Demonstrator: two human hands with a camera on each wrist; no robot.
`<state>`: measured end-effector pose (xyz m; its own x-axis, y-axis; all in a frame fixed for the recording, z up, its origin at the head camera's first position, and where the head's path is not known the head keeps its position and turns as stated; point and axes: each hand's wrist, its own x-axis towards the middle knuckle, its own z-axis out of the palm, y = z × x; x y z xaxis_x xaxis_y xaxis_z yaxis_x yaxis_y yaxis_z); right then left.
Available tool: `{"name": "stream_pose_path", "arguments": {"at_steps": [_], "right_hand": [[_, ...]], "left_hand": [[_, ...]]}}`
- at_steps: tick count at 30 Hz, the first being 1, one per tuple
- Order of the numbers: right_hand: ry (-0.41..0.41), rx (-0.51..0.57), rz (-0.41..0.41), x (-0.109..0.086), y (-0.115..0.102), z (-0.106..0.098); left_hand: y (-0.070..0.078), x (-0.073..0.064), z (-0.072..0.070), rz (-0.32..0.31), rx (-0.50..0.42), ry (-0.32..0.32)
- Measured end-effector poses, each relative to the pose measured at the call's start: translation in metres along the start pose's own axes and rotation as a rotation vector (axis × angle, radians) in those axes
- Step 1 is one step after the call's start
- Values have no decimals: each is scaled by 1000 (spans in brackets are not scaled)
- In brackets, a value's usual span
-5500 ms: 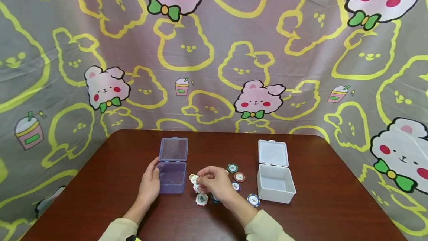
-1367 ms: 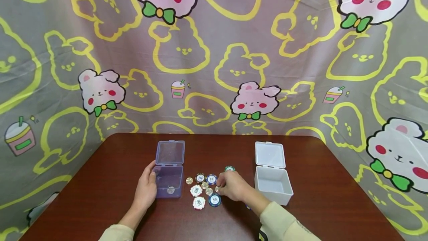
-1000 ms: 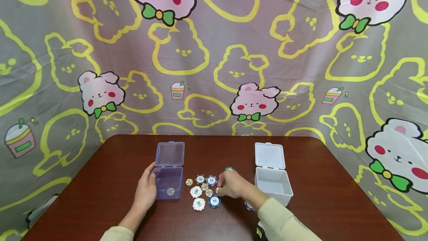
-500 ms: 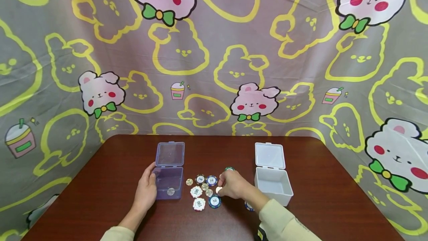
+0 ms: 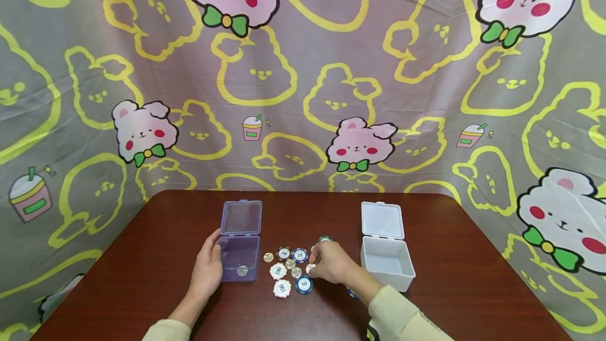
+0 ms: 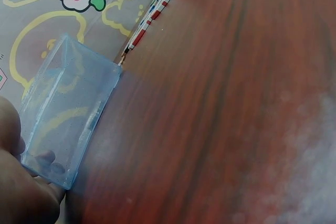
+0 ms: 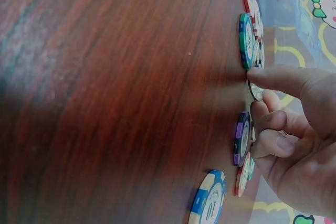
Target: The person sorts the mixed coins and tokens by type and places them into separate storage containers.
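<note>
My left hand [image 5: 208,266] grips the left side of a translucent purple plastic box [image 5: 234,276] with its lid raised. One shiny coin [image 5: 242,271] is seen in this box. Over on the right, my right hand [image 5: 333,262] pinches another coin [image 7: 255,92] between thumb and fingers, low at the table surface. Around it lie several poker chips, among them a blue-green chip [image 5: 304,284], a white chip [image 5: 282,289] and a blue chip [image 5: 300,255]. Several loose coins, such as a gold one [image 5: 268,257], lie among them. My right hand partly hides some chips.
An opaque white box [image 5: 385,279] with its lid up stands to the right, behind my right forearm. A blue-and-cream chip [image 7: 211,203] lies near that forearm, mostly covered in the head view. A patterned cloth [image 5: 284,93] hangs behind the brown table [image 5: 175,225].
Since the oldest frame, a coin has come into the purple box, and my right hand has moved right to another coin. During the last second, that coin has tilted slightly; both hands stay nearly still.
</note>
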<state>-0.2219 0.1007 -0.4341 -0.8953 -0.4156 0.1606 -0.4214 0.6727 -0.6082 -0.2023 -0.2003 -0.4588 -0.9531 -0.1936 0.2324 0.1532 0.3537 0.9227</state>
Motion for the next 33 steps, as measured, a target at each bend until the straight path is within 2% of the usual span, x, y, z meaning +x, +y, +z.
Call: {"name": "stream_pose_path", "arguments": {"at_steps": [18,27,33], "right_hand": [[-31,80,-16,-3,3,0],[-2,52,-51,-7,4,1],[12,72,-53,-10,3,-1]], "left_hand": [[0,0,0,10,9,3],[-1,0,1,11,12,11],[0,0,1,12,21,16]]}}
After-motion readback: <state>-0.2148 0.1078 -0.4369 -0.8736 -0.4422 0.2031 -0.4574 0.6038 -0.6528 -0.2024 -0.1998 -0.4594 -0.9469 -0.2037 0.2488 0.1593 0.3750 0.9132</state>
